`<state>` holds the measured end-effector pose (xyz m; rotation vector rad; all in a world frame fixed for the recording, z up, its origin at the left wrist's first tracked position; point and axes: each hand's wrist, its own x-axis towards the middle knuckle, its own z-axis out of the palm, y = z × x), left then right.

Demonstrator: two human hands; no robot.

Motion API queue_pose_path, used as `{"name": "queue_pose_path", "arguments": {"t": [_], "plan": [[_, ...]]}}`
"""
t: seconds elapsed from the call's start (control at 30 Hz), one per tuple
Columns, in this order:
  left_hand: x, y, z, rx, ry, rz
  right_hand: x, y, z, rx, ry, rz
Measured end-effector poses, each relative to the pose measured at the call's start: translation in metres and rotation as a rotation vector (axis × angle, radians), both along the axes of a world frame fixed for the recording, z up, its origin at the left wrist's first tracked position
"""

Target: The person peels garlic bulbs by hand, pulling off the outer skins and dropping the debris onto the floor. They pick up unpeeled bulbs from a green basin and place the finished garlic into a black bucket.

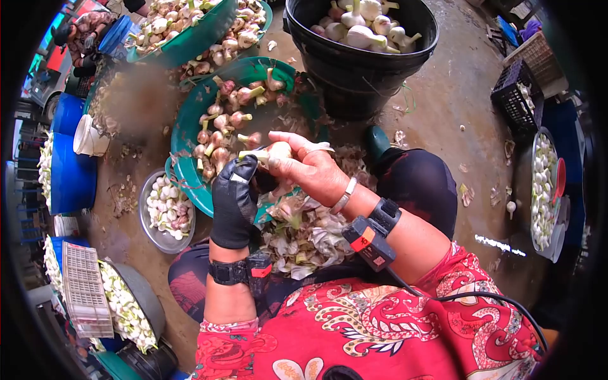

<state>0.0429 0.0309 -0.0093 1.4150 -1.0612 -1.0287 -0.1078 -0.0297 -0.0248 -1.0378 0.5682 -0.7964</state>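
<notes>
A pale garlic bulb (280, 151) with a short green stem is between my two hands, over the near side of a green basin (179, 142). My right hand (315, 170) is bare and has its thumb and fingers closed on the bulb. A scrap of white skin shows by its fingers. My left hand (233, 206), in a black glove, is closed with its fingertips against the stem; its palm side is hidden. Purple-striped garlic bulbs (218, 142) lie in the basin. Loose garlic skins (304, 244) are heaped in front of my lap.
A black bucket (361, 69) of garlic stands ahead. A metal bowl (144, 218) of peeled bulbs is at left. Green basins (209, 28) of garlic are at far left, near another person (85, 35). A black crate (516, 95) and a long tray (543, 247) of garlic stand right.
</notes>
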Motion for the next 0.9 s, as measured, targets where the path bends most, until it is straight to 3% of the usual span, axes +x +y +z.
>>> {"name": "queue_pose_path", "arguments": {"t": [0.07, 0.13, 0.17, 0.3, 0.37, 0.47, 0.57, 0.63, 0.7, 0.73, 0.77, 0.83, 0.9], "plan": [[-0.003, -0.003, 0.007, -0.04, -0.026, 0.016, 0.002, 0.0, 0.004, 0.015, -0.005, -0.014], [-0.006, -0.004, 0.012, 0.105, 0.278, 0.082, 0.004, 0.001, 0.004, 0.029, -0.008, -0.03], [-0.004, -0.003, 0.012, 0.103, 0.28, 0.082, 0.005, 0.001, 0.004, 0.046, -0.02, -0.037], [0.008, 0.004, 0.001, 0.171, 0.036, 0.018, 0.003, 0.001, 0.001, 0.064, 0.104, -0.005], [0.011, 0.008, -0.009, 0.191, -0.056, 0.012, -0.003, -0.012, -0.001, 0.439, 0.081, 0.349], [0.007, 0.011, -0.015, -0.088, -0.655, -0.075, -0.012, -0.024, -0.015, 0.67, 0.039, 0.61], [0.007, 0.007, -0.01, -0.244, -0.763, -0.136, -0.016, -0.017, 0.011, 0.722, 0.146, 0.61], [0.004, 0.011, -0.014, -0.263, -0.753, -0.156, -0.018, -0.016, 0.006, 0.72, 0.065, 0.612], [-0.006, 0.018, -0.013, 0.068, 0.327, 0.067, -0.018, -0.017, 0.009, 0.675, 0.04, 0.45], [0.003, 0.019, -0.014, 0.123, 0.219, 0.053, -0.019, -0.017, 0.007, 0.589, 0.121, 0.282], [0.015, 0.023, -0.021, 0.136, 0.515, 0.055, -0.018, -0.018, 0.007, 0.585, 0.119, 0.279], [0.011, 0.025, -0.014, 0.071, 0.629, -0.026, -0.015, -0.017, 0.005, 0.367, 0.083, 0.212], [0.0, 0.02, -0.007, 0.06, 0.565, 0.009, -0.009, -0.014, 0.003, 0.283, 0.1, 0.158]]}}
